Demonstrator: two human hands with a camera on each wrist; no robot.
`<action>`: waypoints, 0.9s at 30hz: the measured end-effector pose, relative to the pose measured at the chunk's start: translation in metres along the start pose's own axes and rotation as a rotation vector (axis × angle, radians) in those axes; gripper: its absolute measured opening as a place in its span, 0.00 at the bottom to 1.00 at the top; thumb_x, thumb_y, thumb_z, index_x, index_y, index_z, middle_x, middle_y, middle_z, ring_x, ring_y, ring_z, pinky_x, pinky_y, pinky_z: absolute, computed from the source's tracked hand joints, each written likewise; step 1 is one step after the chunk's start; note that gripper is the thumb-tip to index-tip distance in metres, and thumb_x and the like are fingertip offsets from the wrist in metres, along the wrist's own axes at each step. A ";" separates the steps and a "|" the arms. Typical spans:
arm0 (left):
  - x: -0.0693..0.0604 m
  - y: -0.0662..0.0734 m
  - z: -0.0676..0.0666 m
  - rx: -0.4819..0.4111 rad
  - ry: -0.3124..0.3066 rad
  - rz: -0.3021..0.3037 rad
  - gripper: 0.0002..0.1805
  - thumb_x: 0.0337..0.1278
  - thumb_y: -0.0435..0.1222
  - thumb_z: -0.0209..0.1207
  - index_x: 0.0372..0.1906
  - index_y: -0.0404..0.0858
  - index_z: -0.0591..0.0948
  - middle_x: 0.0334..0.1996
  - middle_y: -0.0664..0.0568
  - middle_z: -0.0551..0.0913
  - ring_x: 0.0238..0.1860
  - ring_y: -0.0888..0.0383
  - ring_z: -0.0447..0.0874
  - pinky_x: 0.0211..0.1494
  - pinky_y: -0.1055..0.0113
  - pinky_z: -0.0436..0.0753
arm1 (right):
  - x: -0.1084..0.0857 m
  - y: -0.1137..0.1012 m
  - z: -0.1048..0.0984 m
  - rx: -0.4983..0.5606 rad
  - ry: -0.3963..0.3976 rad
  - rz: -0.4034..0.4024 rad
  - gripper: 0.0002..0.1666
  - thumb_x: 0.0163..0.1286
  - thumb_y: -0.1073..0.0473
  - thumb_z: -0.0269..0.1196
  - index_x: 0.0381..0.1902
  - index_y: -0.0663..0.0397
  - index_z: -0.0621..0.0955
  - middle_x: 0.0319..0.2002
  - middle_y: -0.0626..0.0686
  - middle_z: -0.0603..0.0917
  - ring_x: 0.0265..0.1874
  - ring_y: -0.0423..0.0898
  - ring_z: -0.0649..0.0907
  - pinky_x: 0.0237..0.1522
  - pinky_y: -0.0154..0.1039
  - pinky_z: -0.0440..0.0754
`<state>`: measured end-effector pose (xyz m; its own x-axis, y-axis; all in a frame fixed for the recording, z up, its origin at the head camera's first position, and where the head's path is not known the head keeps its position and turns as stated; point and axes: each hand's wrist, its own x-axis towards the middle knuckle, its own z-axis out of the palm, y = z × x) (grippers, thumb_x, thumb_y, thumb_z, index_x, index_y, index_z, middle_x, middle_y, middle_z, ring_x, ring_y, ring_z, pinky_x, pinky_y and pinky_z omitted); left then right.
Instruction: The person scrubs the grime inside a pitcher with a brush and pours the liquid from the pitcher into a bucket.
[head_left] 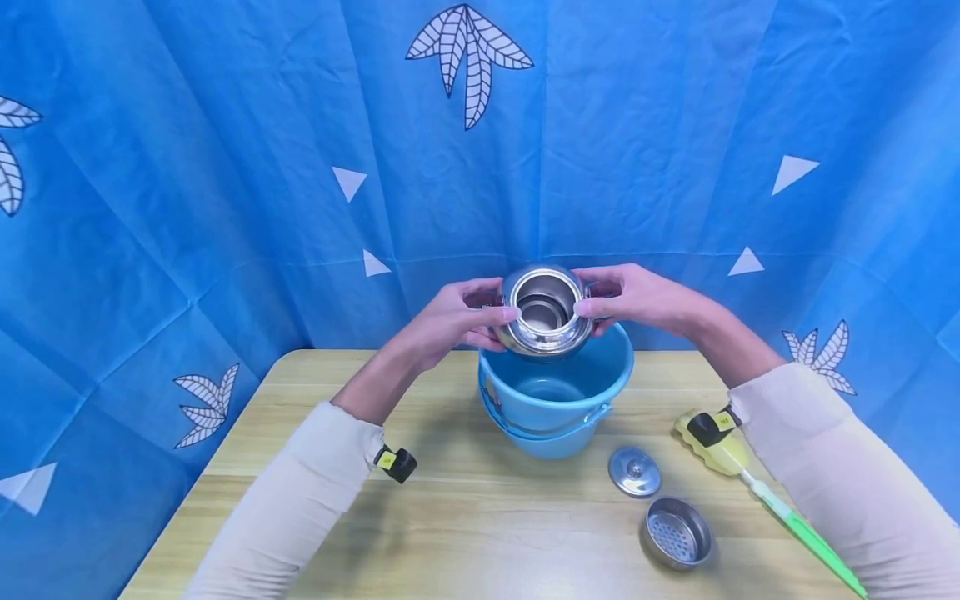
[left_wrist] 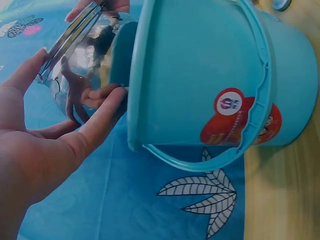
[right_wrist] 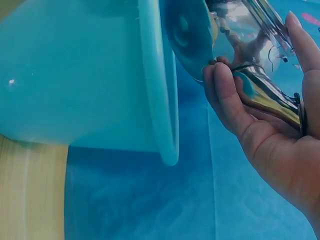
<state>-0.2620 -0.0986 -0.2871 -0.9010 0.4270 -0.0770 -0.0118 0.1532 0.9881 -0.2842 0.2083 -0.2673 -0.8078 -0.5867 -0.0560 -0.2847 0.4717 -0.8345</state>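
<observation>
Both hands hold a shiny stainless steel teapot (head_left: pixel 549 342) just above a light-blue bucket (head_left: pixel 551 425). It tips toward me, so its round, lidless mouth and inside show in the head view. The left hand (head_left: pixel 450 321) grips its left side, thumb at the rim and fingers under the body. On the other side the right hand (head_left: pixel 641 297) grips it the same way. The right wrist view shows the teapot's spout (right_wrist: pixel 267 92) lying along the right palm. In the left wrist view, left fingertips (left_wrist: pixel 112 102) come close to the bucket's rim.
On the wooden table (head_left: pixel 465 533), a metal lid (head_left: pixel 634 472) with a knob lies right of the bucket. Nearer stands a perforated metal strainer (head_left: pixel 677 534). A yellow-headed brush (head_left: pixel 723 454) with a green handle lies partly under the right sleeve. A blue curtain (head_left: pixel 637 167) hangs behind.
</observation>
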 end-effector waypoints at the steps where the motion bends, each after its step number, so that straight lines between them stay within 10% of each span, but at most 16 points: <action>1: 0.001 -0.001 0.001 -0.002 0.002 0.001 0.44 0.61 0.43 0.70 0.80 0.43 0.64 0.70 0.44 0.74 0.48 0.46 0.92 0.51 0.54 0.90 | 0.000 0.001 0.000 -0.008 0.002 0.003 0.42 0.76 0.51 0.64 0.81 0.56 0.62 0.55 0.63 0.85 0.40 0.50 0.89 0.50 0.43 0.90; 20: 0.007 -0.018 0.011 0.036 0.030 0.047 0.47 0.58 0.42 0.73 0.80 0.48 0.64 0.75 0.50 0.69 0.67 0.46 0.79 0.53 0.55 0.91 | -0.008 0.023 0.007 -0.074 0.076 -0.014 0.47 0.71 0.47 0.67 0.83 0.44 0.60 0.72 0.61 0.75 0.48 0.53 0.89 0.61 0.54 0.86; 27: 0.009 -0.022 0.011 0.094 0.042 0.086 0.49 0.54 0.43 0.76 0.80 0.50 0.64 0.77 0.54 0.68 0.76 0.49 0.68 0.65 0.49 0.85 | -0.009 0.027 0.011 -0.138 0.119 -0.032 0.51 0.67 0.45 0.69 0.83 0.41 0.59 0.75 0.59 0.72 0.74 0.60 0.71 0.70 0.68 0.75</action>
<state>-0.2652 -0.0880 -0.3113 -0.9142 0.4050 0.0148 0.1051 0.2017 0.9738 -0.2791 0.2196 -0.2953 -0.8505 -0.5244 0.0411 -0.3723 0.5449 -0.7513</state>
